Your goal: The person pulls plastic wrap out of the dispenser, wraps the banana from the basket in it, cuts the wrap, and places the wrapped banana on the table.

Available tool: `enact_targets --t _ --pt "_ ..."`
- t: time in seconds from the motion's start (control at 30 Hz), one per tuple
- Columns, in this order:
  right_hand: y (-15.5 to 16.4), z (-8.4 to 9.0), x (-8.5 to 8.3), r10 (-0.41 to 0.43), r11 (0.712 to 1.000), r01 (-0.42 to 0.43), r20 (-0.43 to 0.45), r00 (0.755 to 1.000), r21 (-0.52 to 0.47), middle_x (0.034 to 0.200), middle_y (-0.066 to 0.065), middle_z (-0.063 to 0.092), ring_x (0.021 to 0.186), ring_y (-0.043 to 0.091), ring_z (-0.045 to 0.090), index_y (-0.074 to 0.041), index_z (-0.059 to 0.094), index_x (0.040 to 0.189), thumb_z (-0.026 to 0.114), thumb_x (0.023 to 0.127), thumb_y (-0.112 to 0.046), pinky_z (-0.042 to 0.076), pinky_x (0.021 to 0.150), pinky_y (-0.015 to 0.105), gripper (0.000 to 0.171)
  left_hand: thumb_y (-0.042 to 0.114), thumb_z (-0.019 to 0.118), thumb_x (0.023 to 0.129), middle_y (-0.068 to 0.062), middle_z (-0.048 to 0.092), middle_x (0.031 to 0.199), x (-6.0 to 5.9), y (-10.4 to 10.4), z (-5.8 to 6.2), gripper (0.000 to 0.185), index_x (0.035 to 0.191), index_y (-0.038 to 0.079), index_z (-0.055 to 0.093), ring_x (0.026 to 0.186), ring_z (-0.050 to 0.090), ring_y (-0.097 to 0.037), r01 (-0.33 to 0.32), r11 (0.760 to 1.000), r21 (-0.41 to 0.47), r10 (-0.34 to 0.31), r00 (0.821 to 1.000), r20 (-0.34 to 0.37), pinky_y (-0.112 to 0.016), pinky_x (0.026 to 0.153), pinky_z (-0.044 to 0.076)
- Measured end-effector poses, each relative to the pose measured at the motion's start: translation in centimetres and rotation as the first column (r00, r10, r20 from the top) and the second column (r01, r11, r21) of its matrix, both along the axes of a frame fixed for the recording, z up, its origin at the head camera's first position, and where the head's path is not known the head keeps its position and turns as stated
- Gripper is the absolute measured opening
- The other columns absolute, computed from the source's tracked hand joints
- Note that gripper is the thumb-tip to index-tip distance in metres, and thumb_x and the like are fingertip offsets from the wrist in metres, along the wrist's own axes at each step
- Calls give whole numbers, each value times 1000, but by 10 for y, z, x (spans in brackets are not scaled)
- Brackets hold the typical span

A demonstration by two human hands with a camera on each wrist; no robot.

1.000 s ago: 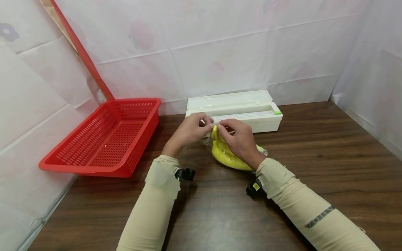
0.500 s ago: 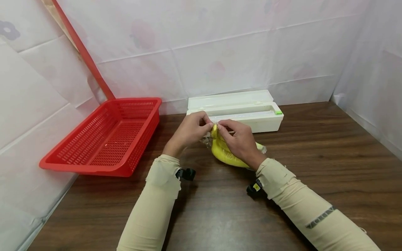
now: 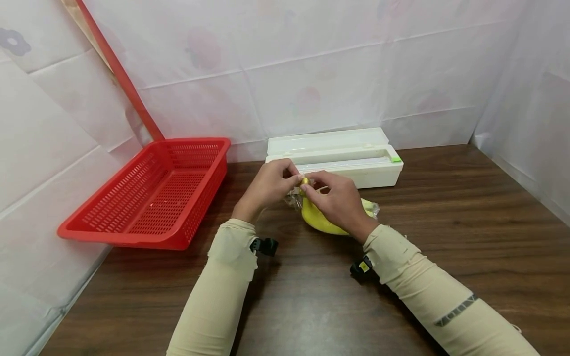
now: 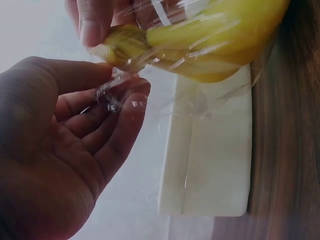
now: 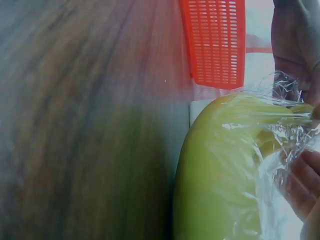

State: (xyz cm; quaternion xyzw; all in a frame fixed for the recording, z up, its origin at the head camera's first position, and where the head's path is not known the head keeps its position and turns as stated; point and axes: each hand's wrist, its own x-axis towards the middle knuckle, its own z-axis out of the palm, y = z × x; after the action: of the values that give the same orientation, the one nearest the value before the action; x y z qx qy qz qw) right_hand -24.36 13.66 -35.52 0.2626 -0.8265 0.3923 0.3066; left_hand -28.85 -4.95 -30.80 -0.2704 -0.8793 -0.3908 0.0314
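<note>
A red basket point(image 3: 151, 195) sits left on the wooden table point(image 3: 445, 237), tilted against the wall.

Setting: a staged tabletop booth, not a lived-in kitchen. A dark brown wood-grain table point(image 3: 445, 237) is enclosed on three sides by creased white sheeting printed with faint fruit and flower motifs point(image 3: 311, 74). Household kitchen goods are laid out on it: a red perforated plastic basket point(image 3: 151, 193), tilted against the left sheeting, and a long white plastic cling-film dispenser box with a green tab point(image 3: 338, 158). A red slanted bar point(image 3: 120, 79) is seen behind the basket.
</note>
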Motion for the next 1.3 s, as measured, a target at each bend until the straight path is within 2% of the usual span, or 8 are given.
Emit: enact_targets --t 0.2,0.37,0.6,0.77,0.93,1.03,1.17,1.3 --pt "0 1 -1 -46 997 52 -101 994 59 89 4 74 78 19 67 -6 76 107 70 94 -21 53 66 40 21 17 69 96 -3 66 88 -1 -2 0 11 89 8 69 79 56 -18 3 1000 -24 -3 1000 -7 -32 70 48" --pt "1 2 -3 -76 991 92 -160 984 99 92 5 76 80 23 69 -4 77 104 72 94 -21 53 69 42 21 18 68 96 -2 69 95 -3 -3 -1 9 95 9 71 88 61 -18 27 1000 -5 -27 1000 13 -34 78 51" --pt "1 3 -3 -114 985 130 -138 984 114 93 5 76 80 25 70 -4 76 105 72 93 -21 52 74 44 21 22 67 97 -1 68 103 -5 -8 -2 13 104 12 69 99 63 -18 69 997 29 -71 996 61 -37 87 51" --pt "1 4 -3 -135 983 146 -105 985 110 94 7 76 83 29 70 -4 74 106 71 93 -22 50 74 47 22 28 68 95 -4 65 116 -7 -15 -5 36 124 8 62 109 61 -19 95 995 35 -99 985 145 -38 93 49" --pt "0 6 -3 -153 982 159 -63 986 104 96 8 76 88 31 70 -5 72 106 70 93 -22 52 78 47 22 25 73 89 -8 59 131 -7 -19 -6 61 144 10 50 123 54 -22 148 989 -18 -139 961 239 -41 101 46" --pt "0 7 -2 -166 981 168 -31 986 100 98 9 75 91 31 69 -5 71 107 69 94 -23 52 79 46 22 19 75 87 -10 60 129 -8 -20 -8 58 140 10 51 122 55 -23 175 983 -46 -159 958 240 -42 102 45" --pt "-1 8 -3 -177 980 176 3 984 93 99 9 75 93 30 69 -6 71 108 68 94 -24 52 79 44 22 8 73 87 -9 66 112 -11 -19 -10 35 118 6 58 107 62 -22 188 981 -35 -177 962 208 -38 95 48" --pt "-1 8 -3 -173 982 171 23 985 81 101 11 75 90 30 70 -6 70 109 68 95 -23 51 71 42 23 6 72 89 -7 68 98 -12 -18 -13 19 103 6 58 96 65 -19 187 982 -13 -181 964 193 -35 87 50"
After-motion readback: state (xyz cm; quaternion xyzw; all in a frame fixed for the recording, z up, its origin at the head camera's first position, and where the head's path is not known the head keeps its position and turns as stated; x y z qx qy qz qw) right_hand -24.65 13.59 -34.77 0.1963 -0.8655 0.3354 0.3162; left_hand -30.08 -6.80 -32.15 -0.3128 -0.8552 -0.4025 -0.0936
